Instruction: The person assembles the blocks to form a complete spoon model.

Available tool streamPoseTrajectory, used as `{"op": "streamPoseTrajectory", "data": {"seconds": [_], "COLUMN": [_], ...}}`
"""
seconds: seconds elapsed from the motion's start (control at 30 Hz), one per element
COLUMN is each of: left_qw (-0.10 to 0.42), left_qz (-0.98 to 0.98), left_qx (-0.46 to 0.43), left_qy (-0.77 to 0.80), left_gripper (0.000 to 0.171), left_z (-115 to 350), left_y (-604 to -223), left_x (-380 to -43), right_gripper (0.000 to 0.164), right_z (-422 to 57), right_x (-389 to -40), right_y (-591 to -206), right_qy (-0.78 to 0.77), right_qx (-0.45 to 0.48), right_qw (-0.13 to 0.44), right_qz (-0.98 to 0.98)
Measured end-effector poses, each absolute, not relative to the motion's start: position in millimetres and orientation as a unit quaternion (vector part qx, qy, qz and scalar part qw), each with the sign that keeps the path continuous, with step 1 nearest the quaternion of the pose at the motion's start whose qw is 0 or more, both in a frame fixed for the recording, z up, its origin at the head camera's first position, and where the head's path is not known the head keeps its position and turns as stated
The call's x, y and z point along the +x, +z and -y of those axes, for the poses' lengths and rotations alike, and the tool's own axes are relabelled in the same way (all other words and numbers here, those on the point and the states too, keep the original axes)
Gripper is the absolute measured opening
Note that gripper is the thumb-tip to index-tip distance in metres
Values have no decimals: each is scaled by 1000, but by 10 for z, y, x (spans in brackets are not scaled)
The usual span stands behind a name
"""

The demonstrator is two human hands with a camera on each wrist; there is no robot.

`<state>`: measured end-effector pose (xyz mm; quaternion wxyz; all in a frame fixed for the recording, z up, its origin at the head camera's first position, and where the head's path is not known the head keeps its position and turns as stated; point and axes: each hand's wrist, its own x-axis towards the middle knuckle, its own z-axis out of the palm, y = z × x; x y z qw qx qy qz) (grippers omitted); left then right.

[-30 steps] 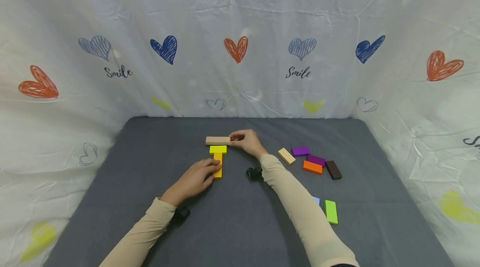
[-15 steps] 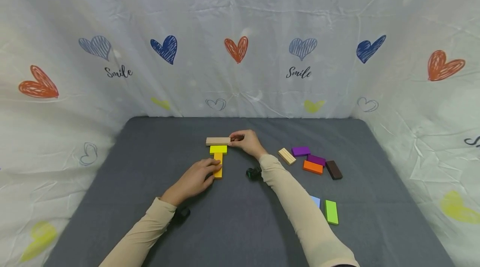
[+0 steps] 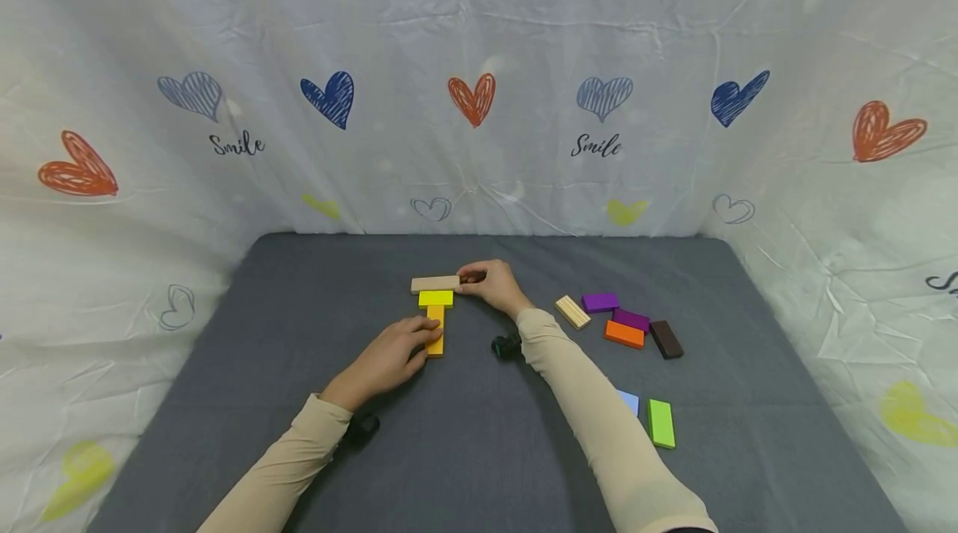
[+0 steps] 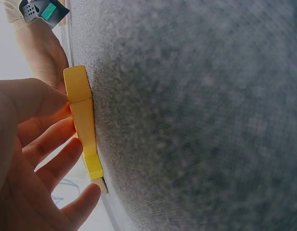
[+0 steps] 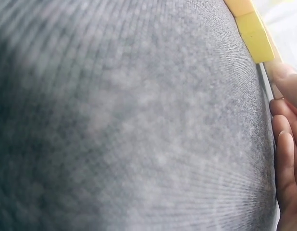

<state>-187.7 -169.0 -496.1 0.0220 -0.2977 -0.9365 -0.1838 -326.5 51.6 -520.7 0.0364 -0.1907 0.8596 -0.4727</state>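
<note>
In the head view, a natural wood block [image 3: 435, 284] lies crosswise just beyond a short yellow block [image 3: 436, 298]. My right hand [image 3: 494, 287] pinches the wood block's right end between thumb and fingers. An amber block [image 3: 436, 313] runs lengthwise from the yellow one towards me, forming a T with it. My left hand [image 3: 389, 357] holds the amber block, its fingertips covering part of the top. In the left wrist view, the thumb and fingers of that hand [image 4: 47, 144] lie against the amber block. The right wrist view shows the yellow block [image 5: 254, 37] near the right fingertips.
To the right lie a ridged wood block [image 3: 572, 312], two purple blocks [image 3: 600, 302], an orange block [image 3: 624, 334] and a dark brown block [image 3: 666, 339]. Nearer me are a green block [image 3: 661, 423] and a light blue block [image 3: 629, 403], partly behind my right sleeve. A grey cloth [image 3: 479, 450] covers the table.
The natural wood block has shifted slightly towards me, against or very near the yellow block, and turned a little. My left hand and the other blocks have stayed put.
</note>
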Motion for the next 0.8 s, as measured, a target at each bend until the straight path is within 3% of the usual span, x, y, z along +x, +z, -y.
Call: {"op": "streamPoseTrajectory", "data": {"seconds": [0.8], "left_qw": [21], "left_qz": [937], "left_qx": [-298], "left_qy": [-180], "left_gripper": [40], "left_z": [1684], "left_y": [-4952], "left_x": [-1865], "right_gripper": [30], "right_z": [-513], "right_x": [-3260], "right_y": [-5204], "right_qy": [-457], "right_qx": [-202], "right_qw": [34], "right_qz": [-866]}}
